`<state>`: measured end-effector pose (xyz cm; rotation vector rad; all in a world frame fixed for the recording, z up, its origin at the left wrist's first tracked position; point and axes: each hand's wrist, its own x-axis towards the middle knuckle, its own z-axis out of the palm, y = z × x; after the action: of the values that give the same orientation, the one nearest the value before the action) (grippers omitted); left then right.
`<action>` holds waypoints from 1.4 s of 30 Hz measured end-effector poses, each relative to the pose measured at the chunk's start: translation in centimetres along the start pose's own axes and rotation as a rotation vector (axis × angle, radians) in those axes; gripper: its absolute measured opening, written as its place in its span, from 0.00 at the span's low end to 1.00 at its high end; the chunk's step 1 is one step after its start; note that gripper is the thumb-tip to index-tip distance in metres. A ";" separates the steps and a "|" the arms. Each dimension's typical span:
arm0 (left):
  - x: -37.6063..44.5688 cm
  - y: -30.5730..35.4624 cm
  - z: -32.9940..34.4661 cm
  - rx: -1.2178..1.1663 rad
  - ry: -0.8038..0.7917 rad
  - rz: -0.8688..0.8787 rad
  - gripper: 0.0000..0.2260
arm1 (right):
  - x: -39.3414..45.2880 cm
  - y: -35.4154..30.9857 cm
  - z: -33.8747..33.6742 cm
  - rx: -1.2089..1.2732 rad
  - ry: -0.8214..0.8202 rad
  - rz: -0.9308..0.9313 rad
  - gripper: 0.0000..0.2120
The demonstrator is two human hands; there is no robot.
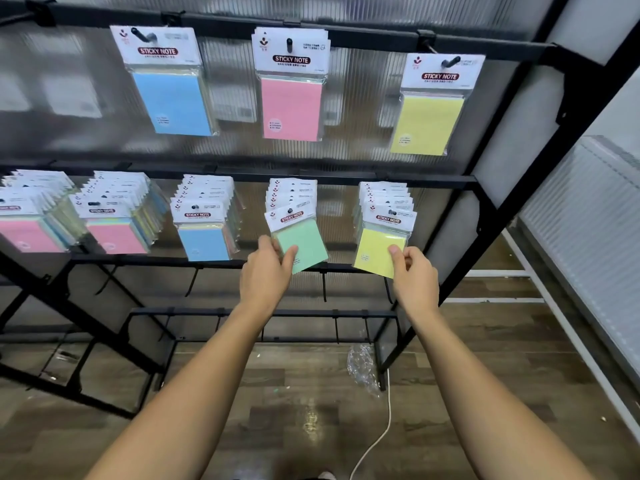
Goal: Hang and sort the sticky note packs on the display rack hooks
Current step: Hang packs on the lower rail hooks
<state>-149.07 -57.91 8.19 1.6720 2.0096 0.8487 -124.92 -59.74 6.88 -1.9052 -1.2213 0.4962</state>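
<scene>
Left hand point(268, 268) pinches green pack point(304, 245), tilted on its hook in the lower row of the display rack point(485, 188). Right hand point(414, 271), at 3 o'clock from it, pinches yellow pack point(375, 251), also hooked.

The display rack point(398, 43) looks like matt black metal, backed by ribbed translucent plastic sheeting point(363, 109). The green pack point(304, 245) and yellow pack point(377, 251) sit in glossy clear film under white printed card headers, like the 3 packs toward 12 o'clock. At 6 o'clock the floor point(311, 393) is wood-grain with a sheen, crumpled clear plastic wrap point(363, 368) on it.
</scene>
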 end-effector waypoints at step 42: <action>-2.4 9.4 -6.2 -0.194 0.138 0.417 0.17 | 2.3 -13.4 -11.1 0.329 0.253 -0.447 0.18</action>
<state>-145.65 -60.53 18.84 1.9934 1.6148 1.2864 -123.92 -59.45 24.42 -1.3215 -1.2582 0.1928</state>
